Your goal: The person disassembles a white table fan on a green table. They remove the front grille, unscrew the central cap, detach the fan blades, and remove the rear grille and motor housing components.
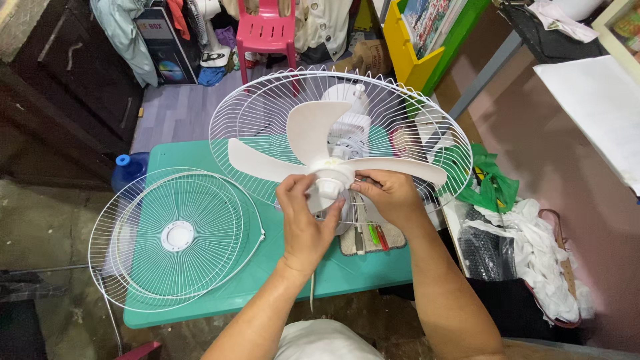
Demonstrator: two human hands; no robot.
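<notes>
While both forearms reach forward, left hand (303, 220) and right hand (387, 193) fingers grip the blade hub (330, 180).

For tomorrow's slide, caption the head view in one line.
Both hands, left and right, grip a white fan's hub; front grille lies on green table.

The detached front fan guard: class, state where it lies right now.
The front fan guard lies flat on the green table's left part in the head view, left of the left hand.

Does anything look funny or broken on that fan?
Nothing looks broken, but the fan is apart. Its front grille lies flat on the green table, hanging over the left edge. The left hand and right hand grip the blade hub, with the rear grille tilted behind.
</notes>
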